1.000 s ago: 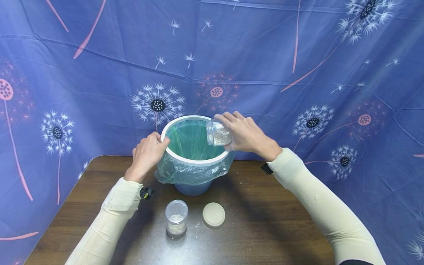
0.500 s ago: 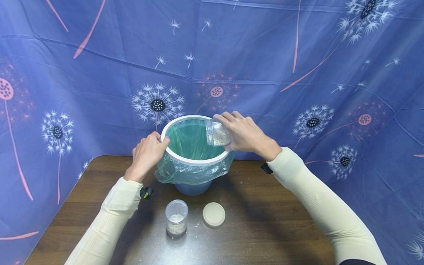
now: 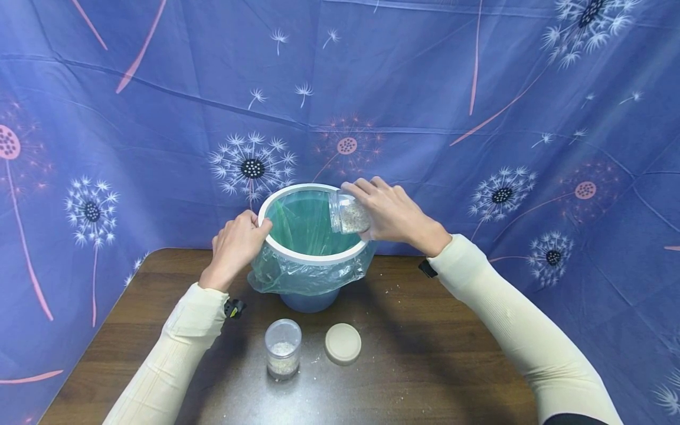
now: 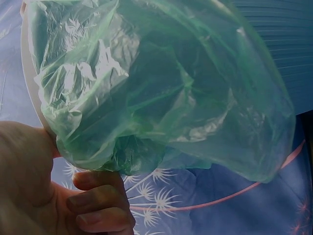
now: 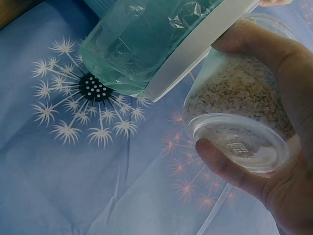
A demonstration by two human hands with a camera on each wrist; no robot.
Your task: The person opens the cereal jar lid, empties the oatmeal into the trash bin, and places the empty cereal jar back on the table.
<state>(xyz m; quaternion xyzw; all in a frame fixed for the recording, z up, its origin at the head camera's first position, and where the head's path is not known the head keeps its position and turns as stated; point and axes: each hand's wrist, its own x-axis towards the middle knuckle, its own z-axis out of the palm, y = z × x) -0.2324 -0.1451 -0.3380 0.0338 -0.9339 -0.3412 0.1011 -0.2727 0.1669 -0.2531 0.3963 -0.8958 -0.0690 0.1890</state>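
A blue trash bin [image 3: 310, 302] stands upright, lined with a green plastic bag [image 3: 310, 280] folded out over its white rim [image 3: 319, 258]. My left hand [image 3: 236, 245] grips the rim at its left side, thumb on top; in the left wrist view the fingers curl under the bag's edge. Over the right side of the opening, my right hand [image 3: 395, 215] holds a clear jar [image 3: 352, 215] tipped on its side, mouth toward the bin. Pale, flaky bits lie inside the jar, plainest in the right wrist view [image 5: 239, 88]. Whether any are falling cannot be seen.
On the brown wooden table [image 3: 435, 330], nearer me, stands a second clear jar [image 3: 283, 349] partly filled with pale bits. To its right lies a round beige lid [image 3: 342, 343]. Crumbs are scattered nearby. A blue dandelion-print cloth [image 3: 414, 77] hangs close behind the bin.
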